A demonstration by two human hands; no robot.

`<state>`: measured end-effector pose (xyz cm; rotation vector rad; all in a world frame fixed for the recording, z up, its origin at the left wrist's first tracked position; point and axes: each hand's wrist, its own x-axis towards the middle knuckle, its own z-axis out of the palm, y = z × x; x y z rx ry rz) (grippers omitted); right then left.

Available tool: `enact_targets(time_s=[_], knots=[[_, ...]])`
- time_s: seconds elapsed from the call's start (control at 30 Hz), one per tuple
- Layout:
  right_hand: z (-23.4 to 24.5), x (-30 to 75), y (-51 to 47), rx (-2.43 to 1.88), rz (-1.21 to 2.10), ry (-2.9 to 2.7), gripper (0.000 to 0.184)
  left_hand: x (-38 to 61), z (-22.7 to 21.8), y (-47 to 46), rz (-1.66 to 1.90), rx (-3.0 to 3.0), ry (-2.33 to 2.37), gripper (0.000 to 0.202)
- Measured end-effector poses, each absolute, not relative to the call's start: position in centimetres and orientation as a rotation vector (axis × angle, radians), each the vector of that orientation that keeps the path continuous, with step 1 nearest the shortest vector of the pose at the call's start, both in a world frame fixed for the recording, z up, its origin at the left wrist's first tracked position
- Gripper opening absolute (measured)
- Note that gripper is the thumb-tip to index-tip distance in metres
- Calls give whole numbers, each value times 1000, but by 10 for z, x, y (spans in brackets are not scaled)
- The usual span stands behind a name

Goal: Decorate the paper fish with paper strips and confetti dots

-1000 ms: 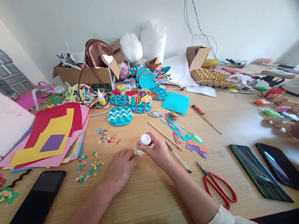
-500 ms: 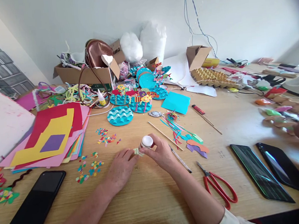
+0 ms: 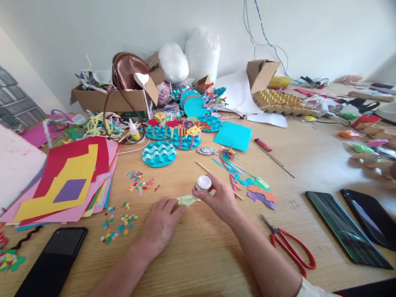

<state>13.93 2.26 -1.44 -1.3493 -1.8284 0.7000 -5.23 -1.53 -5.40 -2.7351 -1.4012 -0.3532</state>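
Tilted over the wood table, a small white bottle (image 3: 203, 183) has its round white end facing up, and my right hand (image 3: 221, 201) is closed around it. The bottle's lower end is hidden by my fingers. Under and beside it lies a pale green paper cutout (image 3: 186, 200). My left hand (image 3: 163, 223) rests flat on the table, fingers stretched, with fingertips on the cutout's left edge. Left of that hand, round paper dots (image 3: 118, 224) and small paper scraps (image 3: 142, 185) are scattered. A thin wooden stick (image 3: 204, 167) passes behind my right hand.
Red-handled scissors (image 3: 292, 246) lie right of my right forearm. Two dark phones (image 3: 347, 228) are farther right; another dark phone (image 3: 59, 248) lies left. Coloured sheets (image 3: 65, 178) are stacked at left. Blue wavy discs (image 3: 158, 153), paper strips (image 3: 233, 171) and a glue bottle (image 3: 134, 130) lie farther back.
My right hand has moved slightly right and up with the bottle, showing more of the green cutout. My left hand has stayed nearly in place.
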Motion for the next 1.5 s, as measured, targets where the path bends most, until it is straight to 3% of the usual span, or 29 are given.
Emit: enact_targets(time_s=[0.87, 1.27, 1.5], knots=[[-9, 131, 17, -1301, 783, -1837, 21, -53, -58, -16, -343, -2735, -1413, 30], [-24, 150, 38, -986, 1330, -697, 27, -52, -53, -15, -408, -2782, -1441, 34], [-21, 152, 40, -877, 1469, -386, 25, -54, -53, -11, -505, -2831, -1446, 43]])
